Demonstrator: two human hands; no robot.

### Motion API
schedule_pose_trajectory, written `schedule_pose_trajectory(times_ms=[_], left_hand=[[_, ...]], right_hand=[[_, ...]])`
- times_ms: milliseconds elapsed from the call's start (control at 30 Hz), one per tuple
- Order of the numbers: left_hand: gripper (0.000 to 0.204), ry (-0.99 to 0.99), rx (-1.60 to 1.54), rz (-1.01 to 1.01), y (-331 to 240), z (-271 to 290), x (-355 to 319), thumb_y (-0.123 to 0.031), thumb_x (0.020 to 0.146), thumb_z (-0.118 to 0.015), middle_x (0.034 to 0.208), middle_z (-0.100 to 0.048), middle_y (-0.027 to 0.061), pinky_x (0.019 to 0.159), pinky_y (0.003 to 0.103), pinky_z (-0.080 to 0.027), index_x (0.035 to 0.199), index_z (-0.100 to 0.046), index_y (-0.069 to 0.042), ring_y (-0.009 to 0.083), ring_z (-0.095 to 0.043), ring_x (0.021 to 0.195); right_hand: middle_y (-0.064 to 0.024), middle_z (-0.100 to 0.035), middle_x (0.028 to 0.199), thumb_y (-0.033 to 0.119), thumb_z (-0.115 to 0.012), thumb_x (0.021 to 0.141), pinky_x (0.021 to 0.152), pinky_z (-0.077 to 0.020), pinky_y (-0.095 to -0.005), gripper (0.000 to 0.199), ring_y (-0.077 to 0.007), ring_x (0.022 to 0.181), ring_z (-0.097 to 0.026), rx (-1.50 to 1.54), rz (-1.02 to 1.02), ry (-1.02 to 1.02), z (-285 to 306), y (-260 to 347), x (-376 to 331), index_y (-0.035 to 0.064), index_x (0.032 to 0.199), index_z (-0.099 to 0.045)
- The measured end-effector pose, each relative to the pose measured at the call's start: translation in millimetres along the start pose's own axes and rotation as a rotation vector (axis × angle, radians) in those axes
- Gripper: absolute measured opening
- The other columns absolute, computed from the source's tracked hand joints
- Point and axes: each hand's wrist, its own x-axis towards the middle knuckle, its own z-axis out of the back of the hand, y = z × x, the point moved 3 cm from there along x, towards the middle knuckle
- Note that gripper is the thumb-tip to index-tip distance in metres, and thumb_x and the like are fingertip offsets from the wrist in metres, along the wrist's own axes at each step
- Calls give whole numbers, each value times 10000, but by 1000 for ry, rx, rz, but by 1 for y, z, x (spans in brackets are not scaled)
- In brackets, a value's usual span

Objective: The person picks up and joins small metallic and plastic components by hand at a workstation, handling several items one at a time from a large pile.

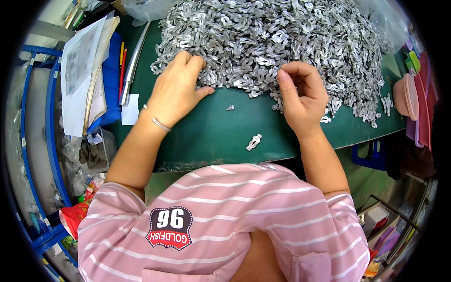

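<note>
A large heap of small silver-grey looped metal pieces [263, 37] covers the far part of the green table [211, 136]. At the heap's near left edge is my left hand [176, 89], back upward, thumb stretched away from the bent fingers; the fingertips are partly hidden against the pieces. My right hand [305, 96] hovers by the heap's near edge, thumb and forefinger brought together in a pinch and the other fingers curled. Whatever lies in that pinch is too small or hidden to make out. Between my forearms, one loose metal piece [254, 142] and a tiny silvery fragment [230, 107] lie on the table.
On the left stand a blue holder [112, 75] with papers [83, 70], pencils [123, 66], a tapered metal rod [134, 66] and a white paper slip [130, 110]. Clear plastic bags flank the heap. Pink containers [406, 96] stand at the right edge, with a blue stool [371, 155] below.
</note>
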Motion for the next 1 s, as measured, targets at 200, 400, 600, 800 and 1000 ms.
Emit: schedule_pose_trajectory(times_ms=[200, 400, 600, 800, 1000], left_hand=[[317, -55, -187, 25, -8, -12, -21, -48, 646, -710, 822, -530, 98, 660, 341, -451, 922, -552, -41, 278, -546, 752], [243, -259, -241, 95, 4, 6, -21, -58, 688, -700, 822, -532, 83, 637, 292, -446, 888, -568, -17, 222, -538, 719], [541, -170, 10, 319, 39, 3, -33, -196, 635, -759, 951, -467, 191, 801, 389, -409, 1041, -468, 12, 367, -484, 918], [308, -261, -206, 276, 33, -1, -34, -81, 647, -733, 834, -475, 110, 609, 302, -438, 867, -534, 1, 216, -506, 668], [198, -298, -446, 352, 44, 3, -36, -62, 667, -710, 757, -482, 71, 527, 261, -402, 783, -562, -3, 146, -457, 552]], right_hand=[[-83, -578, 789, 19, -655, 697, 527, -449, -291, 119, -223, 633, -559, -249, 328, 434, -31, 7, -12, 30, 803, -601], [-87, -549, 802, 83, -627, 690, 610, -442, -363, 105, -269, 699, -529, -540, 427, 737, -46, 4, -23, 40, 765, -566], [-80, -564, 788, -35, -583, 715, 588, -470, -268, 111, -193, 694, -585, -118, 19, 517, -35, 20, -8, 30, 801, -608], [-65, -627, 718, 6, -623, 742, 566, -496, -254, 108, -123, 616, -586, 174, -674, 550, -10, 18, 68, -23, 845, -640], [-68, -600, 731, -2, -589, 747, 544, -487, -247, 107, -144, 621, -578, -270, -512, 296, 18, 22, 212, -24, 850, -600]])
